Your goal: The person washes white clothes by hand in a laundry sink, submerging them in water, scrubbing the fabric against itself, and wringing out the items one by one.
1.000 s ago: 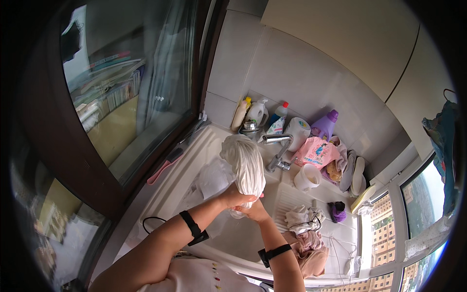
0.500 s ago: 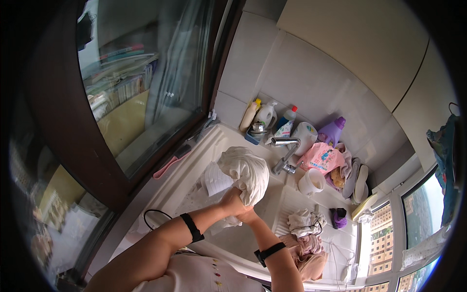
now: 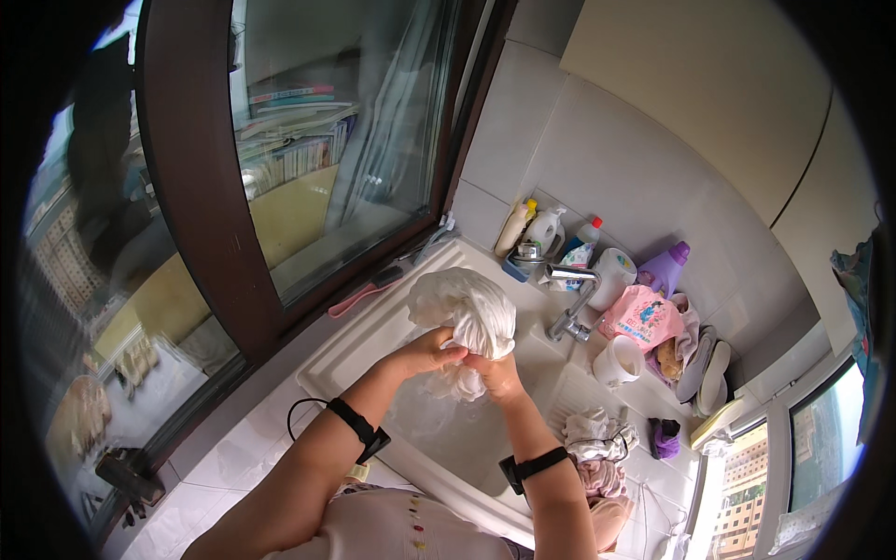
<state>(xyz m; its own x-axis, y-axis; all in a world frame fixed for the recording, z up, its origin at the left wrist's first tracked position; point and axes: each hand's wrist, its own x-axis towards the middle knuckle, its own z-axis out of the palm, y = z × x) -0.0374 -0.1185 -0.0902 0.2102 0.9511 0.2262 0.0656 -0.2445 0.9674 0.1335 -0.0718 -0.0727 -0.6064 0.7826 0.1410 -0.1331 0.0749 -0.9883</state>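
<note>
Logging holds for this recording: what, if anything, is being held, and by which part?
A white cloth, held by the left hand and right hand around its gathered, narrower part, the larger bunch beyond them and a smaller bit nearer.

A pale worktop (image 3: 644, 401) is spreading right of a chrome tap (image 3: 564, 327), joining a white sink (image 3: 327, 373) in front of it. Left of the tap, a yellow-capped cream bottle (image 3: 513, 230) and a white jug (image 3: 542, 233) are standing. Right of the tap, a white tub (image 3: 618, 362), a pink packet (image 3: 642, 315), a purple bottle (image 3: 663, 272) and slippers (image 3: 714, 376) are resting. In front and right of the tap, crumpled white cloth (image 3: 593, 431), pink cloth (image 3: 602, 479) and a purple-and-black bundle (image 3: 665, 441) are lying.
</note>
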